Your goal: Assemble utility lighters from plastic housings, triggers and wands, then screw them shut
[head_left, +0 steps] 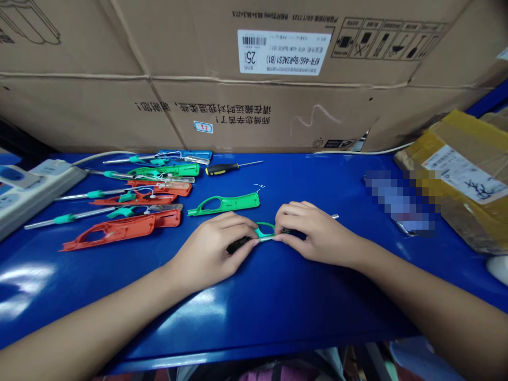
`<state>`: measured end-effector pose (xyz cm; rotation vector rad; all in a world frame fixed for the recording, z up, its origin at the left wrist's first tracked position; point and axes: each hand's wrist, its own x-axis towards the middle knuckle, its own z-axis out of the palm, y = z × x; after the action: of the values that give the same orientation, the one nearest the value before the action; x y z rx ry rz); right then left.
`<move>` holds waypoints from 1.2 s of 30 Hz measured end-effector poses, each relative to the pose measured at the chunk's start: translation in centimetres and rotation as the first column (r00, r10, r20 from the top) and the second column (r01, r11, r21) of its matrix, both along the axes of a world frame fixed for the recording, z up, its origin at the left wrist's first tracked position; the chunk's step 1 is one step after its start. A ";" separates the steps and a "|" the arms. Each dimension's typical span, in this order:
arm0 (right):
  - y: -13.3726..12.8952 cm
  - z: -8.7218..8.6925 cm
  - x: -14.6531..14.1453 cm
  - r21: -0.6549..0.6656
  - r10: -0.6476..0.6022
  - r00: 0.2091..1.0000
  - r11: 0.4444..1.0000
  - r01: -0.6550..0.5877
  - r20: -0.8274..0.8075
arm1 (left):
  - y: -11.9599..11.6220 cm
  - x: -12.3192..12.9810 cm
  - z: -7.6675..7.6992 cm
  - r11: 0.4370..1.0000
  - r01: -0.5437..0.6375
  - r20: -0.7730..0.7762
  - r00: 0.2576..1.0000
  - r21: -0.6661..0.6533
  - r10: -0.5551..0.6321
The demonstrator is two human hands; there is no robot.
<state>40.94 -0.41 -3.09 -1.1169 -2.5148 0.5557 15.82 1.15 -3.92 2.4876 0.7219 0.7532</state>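
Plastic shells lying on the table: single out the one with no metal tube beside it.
The green shell just beyond the left hand; the others lie among metal tubes.

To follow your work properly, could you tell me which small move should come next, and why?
Perhaps press the pale rod against the held green piece, since the left hand and right hand pinch there and the loose green shell lies apart.

1. Your left hand (222, 246) and right hand (313, 233) pinch a small green part (265, 233) above the blue surface (278, 296).
2. Just beyond your left hand lies a green shell (242, 202).
3. A screwdriver (222, 169) lies near the surface's far edge.
4. Toward its left edge, you have orange shells (115, 233) near a power strip (35, 185).
5. A taped package (448, 211) sits by the far right corner.
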 end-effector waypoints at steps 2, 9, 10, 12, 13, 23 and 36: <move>0.0 0.0 0.0 0.005 0.003 1.000 1.000 -0.003 0.005 | 0.1 0.0 0.0 1.000 -0.001 0.004 1.000 0.008 0.001; 0.0 0.1 0.0 0.021 0.002 1.000 1.000 -0.002 0.012 | 0.2 0.0 -0.3 1.000 -0.004 -0.008 1.000 -0.001 0.004; 0.0 0.1 0.0 0.022 -0.001 1.000 1.000 0.000 0.012 | 0.2 -0.1 -0.3 1.000 -0.007 -0.009 1.000 -0.003 0.007; 0.0 0.1 0.0 0.022 -0.005 1.000 1.000 0.005 0.016 | 0.2 -0.1 -0.3 1.000 -0.009 -0.009 1.000 -0.006 0.009; 0.0 0.2 0.0 0.022 -0.007 1.000 1.000 0.007 0.019 | 0.1 -0.1 -0.3 1.000 -0.010 -0.008 1.000 -0.006 0.010; 0.0 0.0 -0.1 0.033 -0.024 1.000 0.999 0.023 0.009 | 0.0 0.1 0.0 0.999 -0.029 0.027 0.999 0.024 0.028; -0.1 -0.3 -0.5 0.042 -0.039 0.999 0.998 0.039 -0.006 | 0.0 0.1 -0.3 0.999 -0.048 0.043 0.998 0.014 0.048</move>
<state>40.46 -0.46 -3.39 -1.1451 -2.4831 0.4924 15.87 1.20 -4.27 2.4675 0.7659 0.8291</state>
